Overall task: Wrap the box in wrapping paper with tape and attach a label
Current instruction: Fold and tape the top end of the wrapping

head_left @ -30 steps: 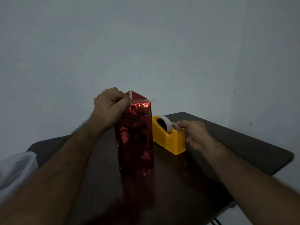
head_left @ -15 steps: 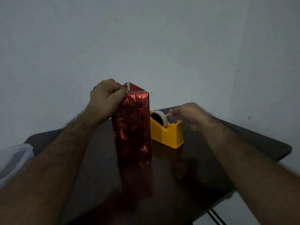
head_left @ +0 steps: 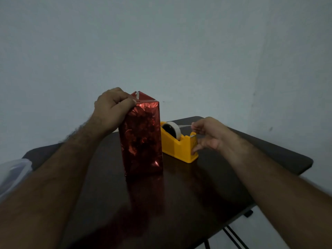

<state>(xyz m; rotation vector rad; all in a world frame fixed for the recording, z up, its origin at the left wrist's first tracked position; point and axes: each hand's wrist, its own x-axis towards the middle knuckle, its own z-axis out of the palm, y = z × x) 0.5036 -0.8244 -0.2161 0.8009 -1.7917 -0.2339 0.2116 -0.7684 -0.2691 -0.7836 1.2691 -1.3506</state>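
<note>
The left hand [head_left: 115, 108] is pinching the folded top flaps of the red foil-wrapped box [head_left: 142, 137], standing upright. Just right, the right hand [head_left: 208, 135] is pinching 1 tape strip [head_left: 185, 125] off the yellow dispenser [head_left: 179, 146]. The foil looks slick and crinkly, so the top edges seem the safest hold.

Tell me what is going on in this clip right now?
A person is wrapping a tall box in shiny red foil paper, which stands upright on a dark wooden table. The left hand grips its top edge, holding the folded paper flaps down. The right hand pinches a strip of white tape drawn out from the roll in the yellow plastic tape dispenser beside the box, with other fingers against the dispenser's front. The top is not yet taped, and no label is visible.
</note>
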